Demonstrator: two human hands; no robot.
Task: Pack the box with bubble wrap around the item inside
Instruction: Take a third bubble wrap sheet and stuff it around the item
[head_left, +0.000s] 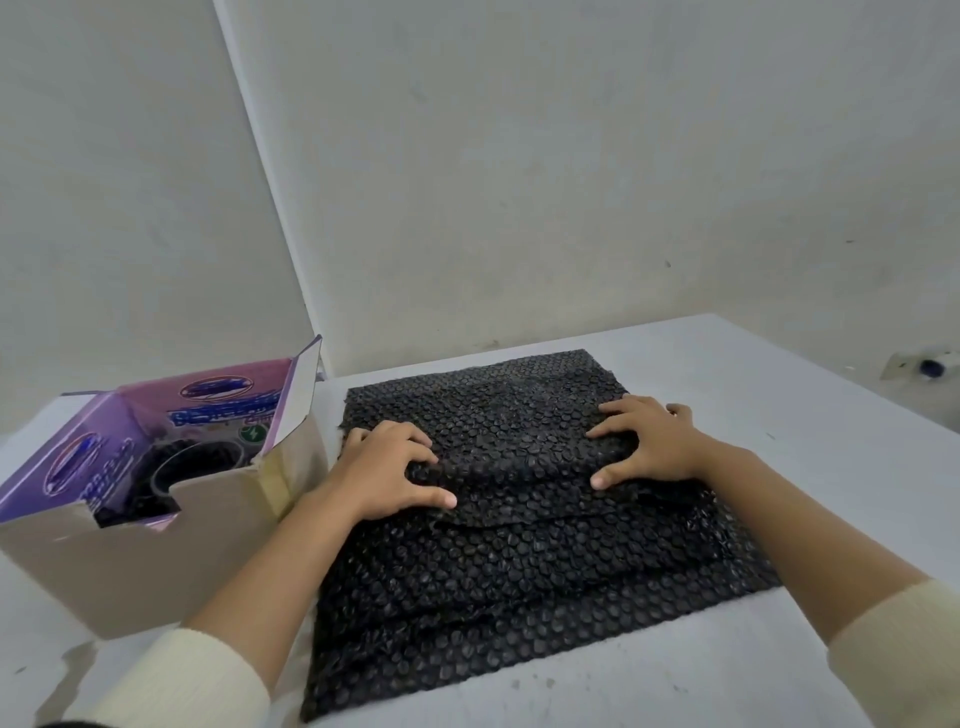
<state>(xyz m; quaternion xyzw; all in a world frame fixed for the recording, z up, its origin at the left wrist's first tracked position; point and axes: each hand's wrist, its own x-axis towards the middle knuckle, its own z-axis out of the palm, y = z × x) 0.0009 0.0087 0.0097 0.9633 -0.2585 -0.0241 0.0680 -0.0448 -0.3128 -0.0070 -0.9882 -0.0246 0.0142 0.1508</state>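
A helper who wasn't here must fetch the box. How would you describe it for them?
On the pale grey table, look at the left side, beside the sheets of black bubble wrap. The open cardboard box stands there: plain beige outside, purple printed flaps raised, unlike the flat black wrap.

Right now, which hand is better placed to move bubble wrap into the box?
Left, likely: the left hand grips the bubble wrap beside the open box; the right hand is farther off.

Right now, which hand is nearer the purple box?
The left hand, holding the black bubble wrap beside the purple box; the right hand holds the wrap's other side.
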